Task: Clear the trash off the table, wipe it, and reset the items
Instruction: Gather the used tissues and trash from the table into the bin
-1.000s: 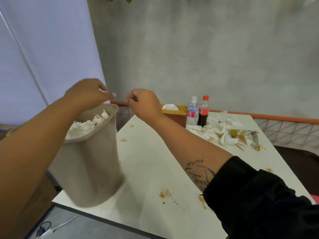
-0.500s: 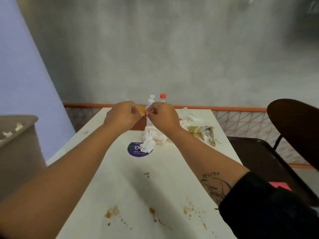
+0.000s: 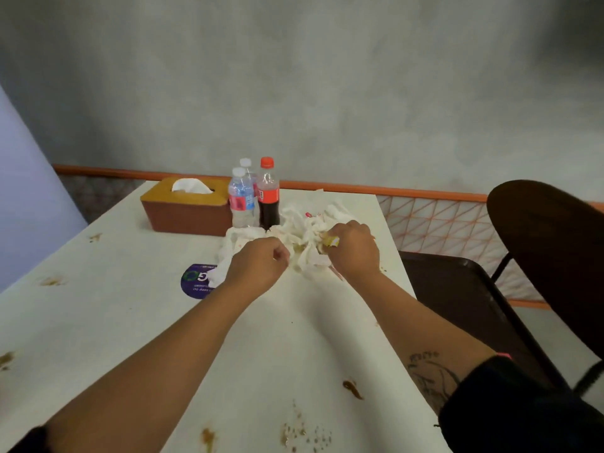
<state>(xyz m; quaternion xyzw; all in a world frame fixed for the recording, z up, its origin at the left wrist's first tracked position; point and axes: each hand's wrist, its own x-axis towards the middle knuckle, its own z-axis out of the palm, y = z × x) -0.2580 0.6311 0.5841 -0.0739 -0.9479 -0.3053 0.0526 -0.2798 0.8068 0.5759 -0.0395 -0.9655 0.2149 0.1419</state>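
Observation:
A heap of crumpled white tissues (image 3: 302,230) lies on the white table (image 3: 137,308) at its far right. My right hand (image 3: 354,248) is curled over the heap's right side and grips a yellow wrapper (image 3: 330,240) together with tissue. My left hand (image 3: 258,266) is at the heap's near left edge, fingers curled on a tissue. Brown sauce stains (image 3: 352,388) spot the near part of the table.
A brown tissue box (image 3: 186,207), two water bottles (image 3: 241,202) and a cola bottle (image 3: 268,194) stand at the table's far edge. A purple round sticker (image 3: 196,281) lies left of my left hand. A dark chair (image 3: 539,256) stands at the right.
The view swung right, so the grey bin left the frame. Both hands moved forward from above the table and came down onto the tissue heap, taking hold of trash.

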